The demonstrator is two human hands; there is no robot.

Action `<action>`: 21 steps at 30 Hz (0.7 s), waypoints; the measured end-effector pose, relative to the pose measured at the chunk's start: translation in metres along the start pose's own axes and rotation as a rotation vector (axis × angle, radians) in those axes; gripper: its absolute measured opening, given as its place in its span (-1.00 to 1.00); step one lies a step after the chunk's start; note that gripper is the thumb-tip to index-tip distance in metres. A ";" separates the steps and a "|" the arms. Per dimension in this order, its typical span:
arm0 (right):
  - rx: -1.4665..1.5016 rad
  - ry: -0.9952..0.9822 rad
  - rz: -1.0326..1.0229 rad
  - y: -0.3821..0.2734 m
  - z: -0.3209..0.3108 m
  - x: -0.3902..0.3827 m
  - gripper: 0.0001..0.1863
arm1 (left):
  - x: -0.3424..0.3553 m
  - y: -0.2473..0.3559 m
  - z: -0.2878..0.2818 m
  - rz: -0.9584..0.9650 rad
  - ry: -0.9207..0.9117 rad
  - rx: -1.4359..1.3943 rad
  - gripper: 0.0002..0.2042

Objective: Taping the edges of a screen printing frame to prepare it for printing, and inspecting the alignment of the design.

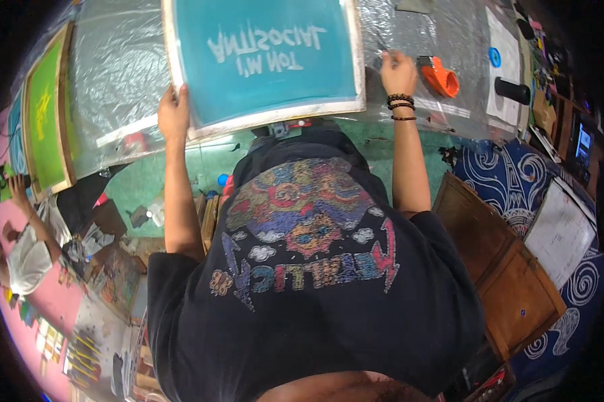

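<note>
My left hand (pixel 173 112) grips the screen's (pixel 265 57) near-left corner to steady it flat on the plastic sheet (pixel 114 67). My right hand (pixel 397 69) rests fingers-down just right of the screen, beside the orange tool (pixel 441 78), holding nothing.

tabletop (pixel 134 60) covered in clear plastic sheeting. lying on it: teal printing screen (pixel 265 57) in pale frame, orange tape dispenser (pixel 441 77) to its right, black cylinder (pixel 513 90) and white paper sheet (pixel 502 50) further right, green framed screen (pixel 47 110) at left edge.
</note>
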State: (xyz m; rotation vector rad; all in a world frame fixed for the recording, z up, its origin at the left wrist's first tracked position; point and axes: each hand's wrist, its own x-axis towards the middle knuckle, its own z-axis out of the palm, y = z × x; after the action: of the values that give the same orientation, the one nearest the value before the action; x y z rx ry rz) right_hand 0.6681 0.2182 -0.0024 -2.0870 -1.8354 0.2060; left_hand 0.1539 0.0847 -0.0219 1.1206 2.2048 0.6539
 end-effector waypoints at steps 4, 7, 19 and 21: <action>-0.418 0.204 0.146 0.069 -0.049 0.026 -0.21 | -0.009 -0.012 0.004 0.123 0.233 0.150 -0.52; -0.506 0.088 0.252 0.115 -0.065 0.036 0.03 | -0.018 -0.003 -0.002 0.214 0.354 0.127 -0.63; -0.393 -0.054 -0.319 0.112 -0.078 0.028 -0.27 | -0.070 0.102 0.027 0.666 0.246 -0.096 -0.81; -0.545 -0.095 -0.573 0.073 -0.094 0.016 -0.28 | -0.079 0.127 0.036 0.743 0.155 -0.134 -0.78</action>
State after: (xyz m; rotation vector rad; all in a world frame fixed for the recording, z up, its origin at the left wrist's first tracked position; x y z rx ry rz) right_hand 0.7704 0.2117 0.0604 -1.7502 -2.6833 -0.3876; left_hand 0.2865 0.0913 0.0555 1.8763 1.7845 1.2026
